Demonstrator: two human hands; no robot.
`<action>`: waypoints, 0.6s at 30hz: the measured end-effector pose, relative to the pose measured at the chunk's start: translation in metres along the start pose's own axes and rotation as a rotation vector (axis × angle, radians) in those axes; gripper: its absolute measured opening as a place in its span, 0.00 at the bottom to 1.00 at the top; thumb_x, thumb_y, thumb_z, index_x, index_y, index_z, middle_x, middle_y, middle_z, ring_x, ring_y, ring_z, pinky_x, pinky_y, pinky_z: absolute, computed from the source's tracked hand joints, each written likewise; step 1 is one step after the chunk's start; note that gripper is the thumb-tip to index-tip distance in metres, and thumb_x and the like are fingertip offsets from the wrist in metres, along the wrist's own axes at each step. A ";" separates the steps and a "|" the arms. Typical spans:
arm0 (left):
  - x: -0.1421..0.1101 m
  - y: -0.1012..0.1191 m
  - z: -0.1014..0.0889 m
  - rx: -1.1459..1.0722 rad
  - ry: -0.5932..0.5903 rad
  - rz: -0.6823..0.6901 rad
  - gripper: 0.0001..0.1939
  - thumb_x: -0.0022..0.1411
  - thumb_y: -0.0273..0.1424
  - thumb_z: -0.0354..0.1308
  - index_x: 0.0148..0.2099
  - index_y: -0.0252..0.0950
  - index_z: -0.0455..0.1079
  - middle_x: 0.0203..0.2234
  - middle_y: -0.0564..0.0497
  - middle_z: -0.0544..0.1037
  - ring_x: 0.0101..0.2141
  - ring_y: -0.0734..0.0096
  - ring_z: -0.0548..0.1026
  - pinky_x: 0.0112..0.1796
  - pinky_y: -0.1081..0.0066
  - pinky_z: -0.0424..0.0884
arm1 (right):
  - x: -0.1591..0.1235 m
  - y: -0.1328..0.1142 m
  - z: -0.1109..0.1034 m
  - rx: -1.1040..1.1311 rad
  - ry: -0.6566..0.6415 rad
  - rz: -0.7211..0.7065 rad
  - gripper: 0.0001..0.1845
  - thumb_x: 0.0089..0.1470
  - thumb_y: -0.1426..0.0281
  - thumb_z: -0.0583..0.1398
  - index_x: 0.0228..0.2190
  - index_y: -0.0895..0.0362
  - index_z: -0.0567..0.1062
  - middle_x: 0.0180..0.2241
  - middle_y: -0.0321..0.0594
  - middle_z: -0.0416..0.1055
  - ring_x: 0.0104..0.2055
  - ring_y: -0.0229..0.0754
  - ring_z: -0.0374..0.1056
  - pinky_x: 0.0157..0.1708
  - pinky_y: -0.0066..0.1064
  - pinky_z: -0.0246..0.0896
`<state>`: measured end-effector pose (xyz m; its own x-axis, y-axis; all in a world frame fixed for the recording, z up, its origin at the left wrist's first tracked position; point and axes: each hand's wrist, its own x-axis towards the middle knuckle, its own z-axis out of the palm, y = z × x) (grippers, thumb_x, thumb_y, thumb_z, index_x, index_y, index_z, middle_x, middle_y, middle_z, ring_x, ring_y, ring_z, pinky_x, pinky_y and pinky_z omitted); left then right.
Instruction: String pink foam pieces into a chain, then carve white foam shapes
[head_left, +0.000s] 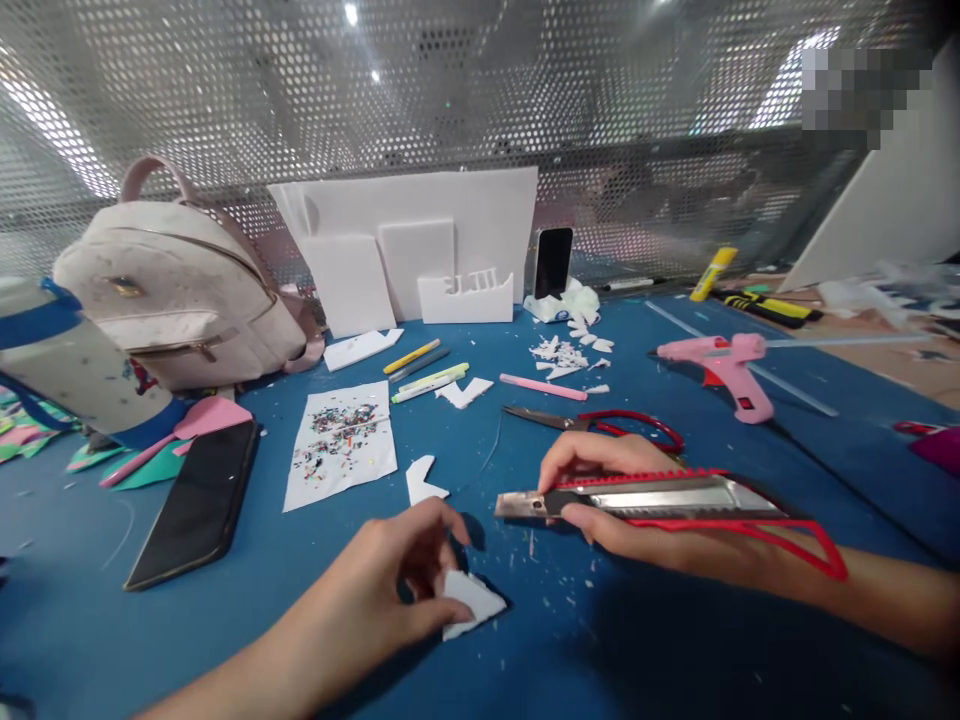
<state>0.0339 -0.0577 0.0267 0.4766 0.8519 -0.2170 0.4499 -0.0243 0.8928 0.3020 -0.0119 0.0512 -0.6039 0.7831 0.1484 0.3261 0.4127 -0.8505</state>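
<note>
My left hand [416, 570] is closed on a small white foam-board piece [480, 605], with the thumb on its face and the fingers curled behind. In my right hand [600, 455] lies a red and silver utility knife [660, 497], its tip pointing left and held above the blue table [547, 650]. Beyond my left hand is an angular white cut-out [421, 482], and a second one [465, 393] lies farther back. Red-handled scissors [637, 425] are just behind my right hand, which hides part of them.
A black phone [196, 505] and a paper with colourful bits [300, 480] lie left. Pens [431, 382] and white scraps [559, 353] are mid-table. A pink glue gun [739, 365] trails its cable at right. White boards [345, 285] and a backpack [180, 290] stand behind.
</note>
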 end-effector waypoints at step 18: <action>-0.003 -0.018 0.004 0.709 0.121 0.616 0.14 0.70 0.43 0.56 0.46 0.39 0.71 0.44 0.47 0.80 0.44 0.64 0.77 0.45 0.71 0.74 | -0.039 0.026 0.026 -0.300 -0.038 -0.256 0.10 0.58 0.67 0.59 0.43 0.54 0.68 0.25 0.34 0.73 0.24 0.38 0.70 0.25 0.28 0.63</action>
<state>0.0274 -0.0617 0.0098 0.7197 0.6305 0.2908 0.5181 -0.7665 0.3796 0.3153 -0.0439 0.0106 -0.7181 0.6214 0.3132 0.3558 0.7147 -0.6022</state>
